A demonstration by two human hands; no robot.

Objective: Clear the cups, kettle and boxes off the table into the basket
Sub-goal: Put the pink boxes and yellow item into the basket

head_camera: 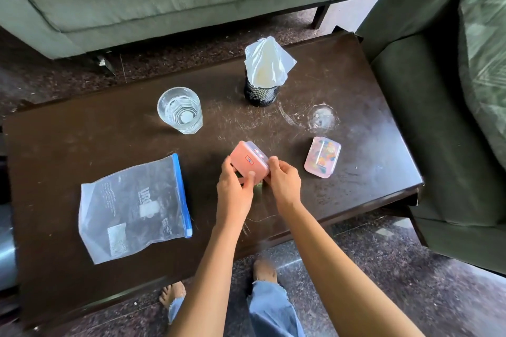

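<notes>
Hands, left (235, 191) & right (283, 183), grip pink box (247, 163) w/ fingers (249, 175).

You had both forearms stretched forward, bare as far as they showed, and angled inward so the wrists drew close together. Your left hand (235, 193) was curled round the near-left side of the pink box (246, 160), with the thumb laid across its face and the fingertips tucked behind its edge. Your right hand (284, 183) gripped the opposite side (the back of the hand faced the camera), pinching the box's right edge with its fingers bent. The two hands sat just beside each other.
</notes>
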